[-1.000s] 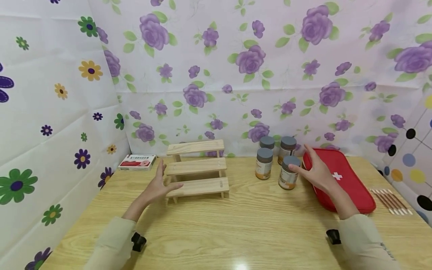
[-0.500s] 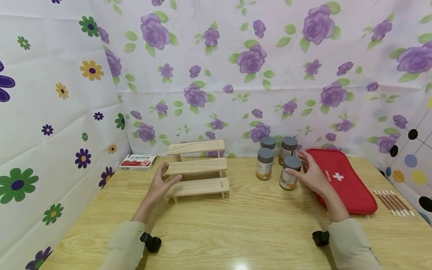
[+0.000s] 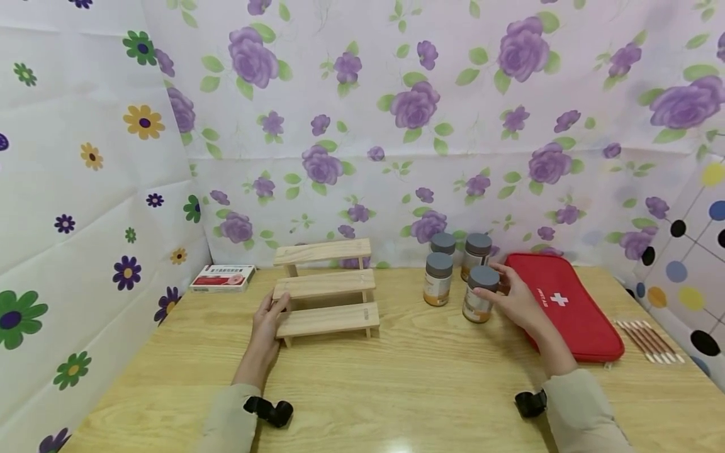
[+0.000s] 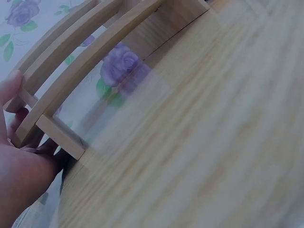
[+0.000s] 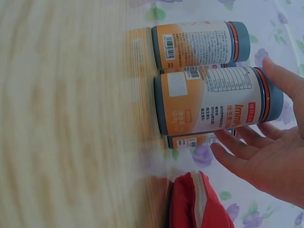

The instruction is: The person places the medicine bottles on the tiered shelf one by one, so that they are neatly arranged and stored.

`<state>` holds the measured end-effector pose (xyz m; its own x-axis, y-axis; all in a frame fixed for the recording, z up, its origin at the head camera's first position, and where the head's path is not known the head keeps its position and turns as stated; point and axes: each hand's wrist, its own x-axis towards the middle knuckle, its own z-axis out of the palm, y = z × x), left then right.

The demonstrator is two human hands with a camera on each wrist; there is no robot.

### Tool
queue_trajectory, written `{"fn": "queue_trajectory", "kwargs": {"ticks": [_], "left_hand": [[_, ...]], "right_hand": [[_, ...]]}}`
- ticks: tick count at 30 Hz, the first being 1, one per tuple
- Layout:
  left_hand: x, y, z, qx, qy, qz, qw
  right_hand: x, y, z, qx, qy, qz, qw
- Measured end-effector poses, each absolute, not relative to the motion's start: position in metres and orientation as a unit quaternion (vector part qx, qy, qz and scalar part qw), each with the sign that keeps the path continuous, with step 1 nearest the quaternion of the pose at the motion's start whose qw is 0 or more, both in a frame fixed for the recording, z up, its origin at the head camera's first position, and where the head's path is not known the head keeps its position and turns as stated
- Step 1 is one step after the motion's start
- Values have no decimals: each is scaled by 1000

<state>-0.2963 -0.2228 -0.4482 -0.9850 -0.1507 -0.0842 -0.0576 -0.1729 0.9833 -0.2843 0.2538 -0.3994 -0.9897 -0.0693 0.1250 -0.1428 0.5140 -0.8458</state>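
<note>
A three-tier wooden step rack (image 3: 328, 319) stands left of centre on the table. My left hand (image 3: 263, 333) holds its left end. In the left wrist view, the thumb lies at one tier's end and the other fingers reach behind the wood. To the right, several grey-lidded jars stand upright in a cluster. My right hand (image 3: 518, 306) grips the front right jar (image 3: 477, 306). The right wrist view has the thumb at the grey lid (image 5: 274, 99) and the fingers (image 5: 232, 145) on the opposite side. This jar's label is white and orange.
A red first aid pouch (image 3: 583, 327) lies right beside my right hand. Cotton swabs (image 3: 649, 341) lie farther right. A small white and red box (image 3: 223, 278) sits at the back left. Flowered cloth (image 3: 374, 113) hangs behind the table.
My left hand has moved in from beside the rack and taken hold of its left end. My right hand has closed round the front right jar. Rack and jars stand where they were.
</note>
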Motion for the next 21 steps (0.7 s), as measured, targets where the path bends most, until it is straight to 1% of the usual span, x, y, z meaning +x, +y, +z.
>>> {"fn": "queue_trajectory", "kwargs": {"ticks": [4,21], "left_hand": [[-294,-221,-451,71,-633,-770,37],[-291,-225,-453,45,-633,-772,33]], "right_hand": [[-284,251,-400,53,-870,489,44],[-284,250,-399,31,-866,497,42]]}}
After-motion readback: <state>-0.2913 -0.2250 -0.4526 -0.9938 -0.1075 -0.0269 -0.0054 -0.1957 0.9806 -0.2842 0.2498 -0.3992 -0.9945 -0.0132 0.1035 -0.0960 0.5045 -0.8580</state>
